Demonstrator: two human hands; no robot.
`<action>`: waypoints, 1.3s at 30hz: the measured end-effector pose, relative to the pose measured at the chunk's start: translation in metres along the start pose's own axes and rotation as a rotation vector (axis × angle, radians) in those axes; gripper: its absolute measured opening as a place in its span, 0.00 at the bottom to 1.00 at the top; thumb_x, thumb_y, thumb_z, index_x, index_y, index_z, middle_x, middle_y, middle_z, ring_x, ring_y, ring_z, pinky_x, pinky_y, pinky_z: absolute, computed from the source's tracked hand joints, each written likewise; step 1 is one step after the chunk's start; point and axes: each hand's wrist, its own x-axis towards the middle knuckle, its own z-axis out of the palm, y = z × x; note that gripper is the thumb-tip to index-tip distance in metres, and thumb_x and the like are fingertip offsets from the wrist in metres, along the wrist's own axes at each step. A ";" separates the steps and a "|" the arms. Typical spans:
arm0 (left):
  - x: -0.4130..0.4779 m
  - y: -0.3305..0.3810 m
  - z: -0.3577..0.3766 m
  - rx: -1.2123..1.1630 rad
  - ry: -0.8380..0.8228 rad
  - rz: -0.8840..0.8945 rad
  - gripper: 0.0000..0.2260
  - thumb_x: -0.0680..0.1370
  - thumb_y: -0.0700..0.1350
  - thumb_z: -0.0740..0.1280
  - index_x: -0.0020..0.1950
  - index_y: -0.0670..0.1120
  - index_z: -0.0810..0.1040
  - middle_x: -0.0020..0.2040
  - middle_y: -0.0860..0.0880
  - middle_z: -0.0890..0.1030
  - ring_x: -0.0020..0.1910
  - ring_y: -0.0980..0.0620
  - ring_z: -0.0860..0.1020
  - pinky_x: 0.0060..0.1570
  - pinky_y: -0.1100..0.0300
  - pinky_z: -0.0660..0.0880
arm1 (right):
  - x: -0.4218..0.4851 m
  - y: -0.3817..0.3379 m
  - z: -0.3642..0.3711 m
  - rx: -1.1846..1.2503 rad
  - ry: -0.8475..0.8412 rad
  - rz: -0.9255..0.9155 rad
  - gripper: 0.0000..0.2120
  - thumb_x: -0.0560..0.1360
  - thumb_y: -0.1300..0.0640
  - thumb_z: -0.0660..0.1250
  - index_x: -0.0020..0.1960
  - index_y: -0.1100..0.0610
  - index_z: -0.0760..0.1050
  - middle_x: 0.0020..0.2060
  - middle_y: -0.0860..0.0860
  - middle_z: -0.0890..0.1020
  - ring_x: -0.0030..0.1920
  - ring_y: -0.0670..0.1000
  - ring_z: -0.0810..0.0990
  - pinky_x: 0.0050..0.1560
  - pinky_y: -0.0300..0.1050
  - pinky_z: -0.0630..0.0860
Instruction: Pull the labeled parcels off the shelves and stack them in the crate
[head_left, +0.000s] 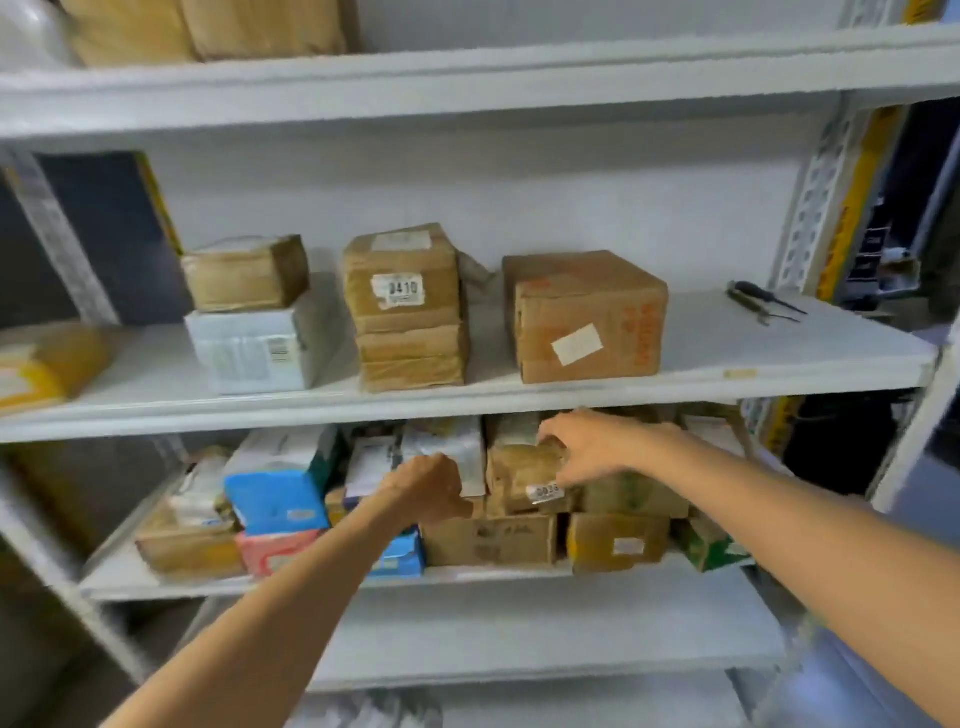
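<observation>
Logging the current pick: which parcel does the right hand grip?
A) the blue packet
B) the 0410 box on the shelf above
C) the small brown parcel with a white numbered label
C: the right hand curls its fingers round the small brown parcel, one shelf below the 0410 box.

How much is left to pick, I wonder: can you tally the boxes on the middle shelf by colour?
Brown boxes: 2
Brown 0410 stack, counted as one: 1
White box: 1
Total: 4
</observation>
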 end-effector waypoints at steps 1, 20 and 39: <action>-0.009 -0.026 0.000 0.000 0.011 -0.056 0.15 0.72 0.54 0.67 0.55 0.50 0.81 0.56 0.46 0.81 0.55 0.43 0.79 0.51 0.55 0.76 | 0.013 -0.023 0.005 -0.021 -0.008 -0.063 0.26 0.72 0.52 0.70 0.68 0.56 0.69 0.57 0.54 0.77 0.54 0.54 0.77 0.52 0.50 0.78; -0.094 -0.339 0.019 -0.219 0.152 -0.444 0.20 0.73 0.53 0.72 0.63 0.50 0.76 0.59 0.49 0.80 0.54 0.49 0.79 0.52 0.57 0.76 | 0.166 -0.306 0.102 -0.049 -0.091 -0.464 0.24 0.74 0.52 0.68 0.68 0.57 0.68 0.63 0.55 0.75 0.61 0.55 0.74 0.60 0.53 0.74; -0.025 -0.431 0.034 -0.419 0.242 -0.485 0.19 0.71 0.53 0.74 0.59 0.47 0.76 0.55 0.46 0.80 0.51 0.48 0.79 0.52 0.54 0.78 | 0.268 -0.340 0.164 0.199 -0.019 -0.302 0.25 0.76 0.52 0.66 0.70 0.56 0.64 0.66 0.54 0.72 0.64 0.54 0.72 0.61 0.47 0.72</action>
